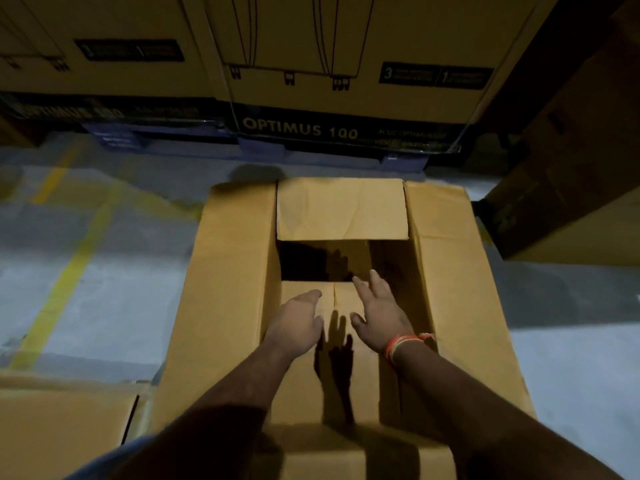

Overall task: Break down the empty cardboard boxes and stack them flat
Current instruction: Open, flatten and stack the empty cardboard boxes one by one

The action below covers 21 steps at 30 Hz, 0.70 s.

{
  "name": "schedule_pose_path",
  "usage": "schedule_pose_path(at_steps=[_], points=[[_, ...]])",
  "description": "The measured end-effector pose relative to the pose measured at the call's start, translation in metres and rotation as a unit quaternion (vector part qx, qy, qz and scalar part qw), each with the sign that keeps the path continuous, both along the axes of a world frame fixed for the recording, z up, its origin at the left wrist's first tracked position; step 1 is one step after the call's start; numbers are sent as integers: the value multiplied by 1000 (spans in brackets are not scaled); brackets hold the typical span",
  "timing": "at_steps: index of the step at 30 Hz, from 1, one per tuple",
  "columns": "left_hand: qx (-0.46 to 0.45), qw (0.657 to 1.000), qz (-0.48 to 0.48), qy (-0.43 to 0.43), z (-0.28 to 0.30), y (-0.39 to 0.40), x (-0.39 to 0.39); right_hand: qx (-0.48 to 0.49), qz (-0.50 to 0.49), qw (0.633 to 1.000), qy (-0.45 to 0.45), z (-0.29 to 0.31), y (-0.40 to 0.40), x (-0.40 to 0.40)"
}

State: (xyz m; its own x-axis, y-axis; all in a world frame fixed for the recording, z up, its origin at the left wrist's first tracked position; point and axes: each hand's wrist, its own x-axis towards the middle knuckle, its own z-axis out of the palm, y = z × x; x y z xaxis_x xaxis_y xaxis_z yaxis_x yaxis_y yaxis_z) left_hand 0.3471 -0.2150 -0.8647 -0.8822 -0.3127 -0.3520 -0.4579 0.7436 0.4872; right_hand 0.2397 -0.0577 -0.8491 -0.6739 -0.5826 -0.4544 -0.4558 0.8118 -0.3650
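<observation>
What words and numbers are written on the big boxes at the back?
"OPTIMUS 100": white letters on the dark band of the tall brown cardboard carton at the back.
"3" and "1": on that carton's dark label panel; its small print is blurred.
Left brown cardboard carton's dark band: too blurred to read.

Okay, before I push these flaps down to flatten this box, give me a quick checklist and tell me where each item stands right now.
1. Both hands free: ok. The left hand and right hand are open, holding nothing.
2. Hands over the near flap: ok, though contact with it cannot be told.
3. Box empty: cannot tell. The dark opening hides most of the inside.
4. Far flap folded inward: ok.
5. Side flaps spread outward: ok.
6. Room around the box: not ok at the far end, where the printed cartons stand close; bare floor lies on the left.
</observation>
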Motion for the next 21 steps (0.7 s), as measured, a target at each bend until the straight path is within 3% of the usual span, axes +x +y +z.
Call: schedule_pose_path(at_steps=[3,5,6,8,9,10,11,13,15,17,19,21], points=[[8,999,24,-32,-14,-20,-43,3,-2,1000,-14,-19,-17,-35],[112,986,86,-86,-26,-26,-66,-41,-77,990,-107,-33,-26,-50],[203,963,148,-99,-29,-28,-76,-105,-173,957,-208,-37,-30,-56],[395,869,294,-54,-29,-28,-93,-274,-374,793,-396,-41,-39,-67],[464,811,357,2,-25,-27,-101,-354,-429,712,-428,-43,-45,-72],[507,759,402,72,-21,-26,-108,-412,-451,672,-418,-43,-51,-76],[513,733,424,142,-16,-24,-115,-456,-453,662,-387,-40,-58,-78],[466,747,405,247,-8,-19,-121,-506,-407,707,-279,-27,-73,-78],[364,823,324,292,-7,-18,-123,-483,-301,811,-133,-16,-84,-80],[188,912,241,273,-10,-31,-132,-369,-200,908,2,-8,-93,-94],[11,953,179,244,-10,-56,-147,-260,-120,953,94,0,-101,-120],[-97,968,123,198,-5,-83,-163,-168,-55,973,148,9,-108,-150]])
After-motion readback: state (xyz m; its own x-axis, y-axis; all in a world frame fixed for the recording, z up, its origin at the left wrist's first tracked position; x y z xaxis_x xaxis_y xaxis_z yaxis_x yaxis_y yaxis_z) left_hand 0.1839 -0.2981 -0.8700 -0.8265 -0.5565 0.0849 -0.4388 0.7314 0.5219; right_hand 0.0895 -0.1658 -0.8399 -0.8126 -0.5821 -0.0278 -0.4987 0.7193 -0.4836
